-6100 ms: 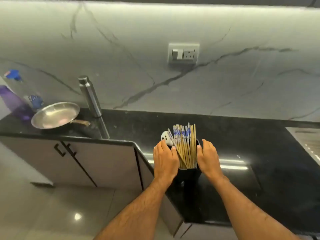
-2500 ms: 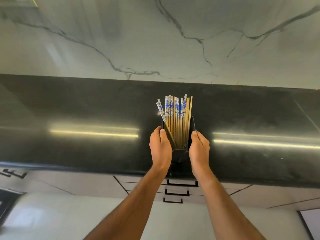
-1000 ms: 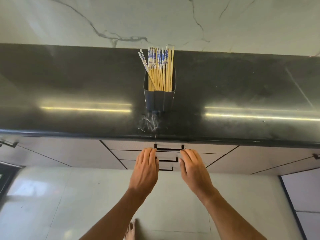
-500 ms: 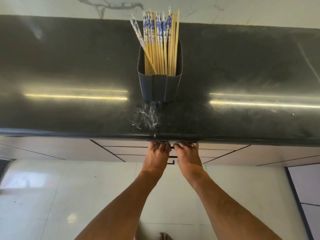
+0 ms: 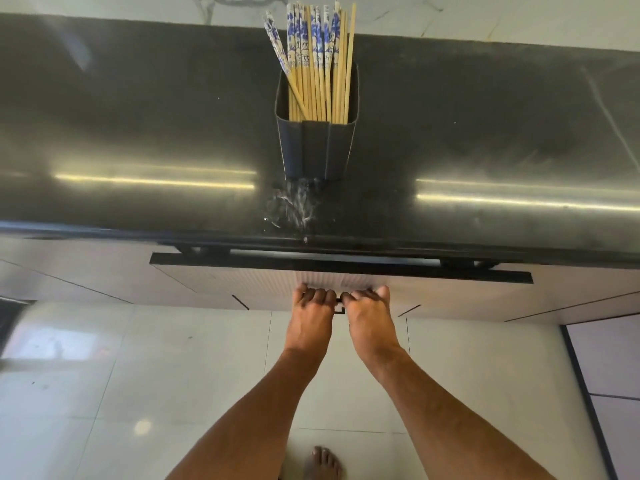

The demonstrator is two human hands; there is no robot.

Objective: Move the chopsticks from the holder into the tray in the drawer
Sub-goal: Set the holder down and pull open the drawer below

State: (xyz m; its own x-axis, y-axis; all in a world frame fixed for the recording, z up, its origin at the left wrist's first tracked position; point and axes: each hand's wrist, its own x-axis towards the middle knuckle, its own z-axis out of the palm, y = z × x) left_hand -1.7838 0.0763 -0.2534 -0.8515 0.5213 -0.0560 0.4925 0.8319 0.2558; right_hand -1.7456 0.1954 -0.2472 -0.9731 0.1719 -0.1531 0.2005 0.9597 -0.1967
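Note:
A dark rectangular holder [image 5: 317, 148] stands on the black countertop [image 5: 138, 116], filled with several wooden chopsticks [image 5: 313, 64] whose tops are blue and white. Below the counter's front edge the top drawer [image 5: 242, 277] is pulled out a little, showing its dark upper rim. My left hand [image 5: 311, 315] and my right hand [image 5: 369, 315] sit side by side, fingers curled over the drawer handle [image 5: 338, 301]. The inside of the drawer and any tray in it are hidden.
A smear of white scratches [image 5: 294, 206] marks the counter in front of the holder. Pale cabinet fronts [image 5: 69, 271] flank the drawer. White floor tiles [image 5: 138, 375] lie below, with my bare foot [image 5: 323, 462] at the bottom. A marble wall [image 5: 485, 15] is behind.
Both hands left the holder on the counter, dropped to the drawer handle and gripped it. In the last half second the drawer has slid out a little.

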